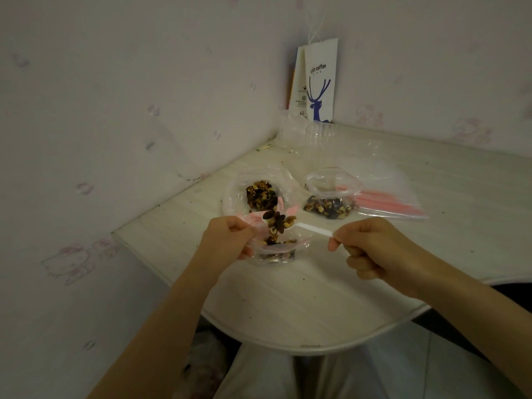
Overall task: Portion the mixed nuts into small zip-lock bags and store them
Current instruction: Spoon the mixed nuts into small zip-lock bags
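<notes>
Left hand (230, 234) pinches the rim of a small bag (273, 253) on the desk (288, 306). Right hand (371, 246) grips a spoon (313, 228). Its load of nuts (277, 221) spills over the bag's mouth, between both hands. A filled bag (328, 207) lies beyond.

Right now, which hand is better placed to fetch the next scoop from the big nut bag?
Right. The right hand grips the spoon, tipped over the small bag; the left hand holds that bag's mouth open. The big nut bag lies just beyond.
</notes>
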